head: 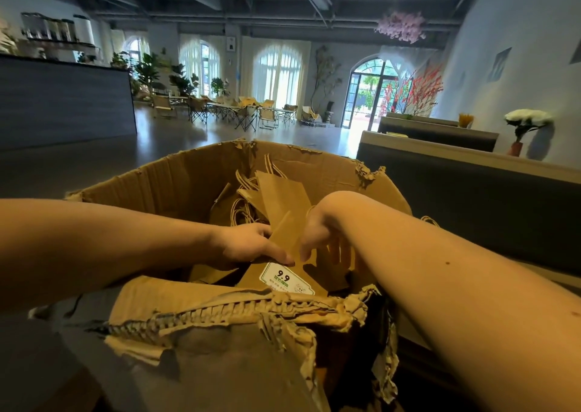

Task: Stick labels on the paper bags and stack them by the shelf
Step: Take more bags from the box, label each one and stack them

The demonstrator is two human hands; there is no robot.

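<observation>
Head view, room: a large café hall with a smooth grey floor (pixel 176 147), arched windows (pixel 276 68) with pale curtains, folding chairs (pixel 239 112) around low tables, and potted plants (pixel 147 68). A dark bar counter (pixel 63 103) runs along the left; white flowers (pixel 528 119) in a red vase stand on a ledge at the right.
Surface: what the cardboard box (pixel 176 185) stands on is hidden; its rim is torn and ragged all round.
Box contents: loose paper bags (pixel 283 191) with twisted handles, heaped unevenly.
Left hand (pixel 248 245): inside the box, gripping a flat kraft bag (pixel 284 235), thumb pressed on its front and fingers curled behind.
Right hand (pixel 317 232): just beside the left; its thumb lies at the same bag's right edge and its fingers point down into the box. Whether they clasp anything cannot be told.
Labelled bag (pixel 248 273): lies just below both thumbs, near the box's near wall.
Label (pixel 286 278): white with a green border, reading "9.9" in bold black; the green characters beneath are too small to read.
</observation>
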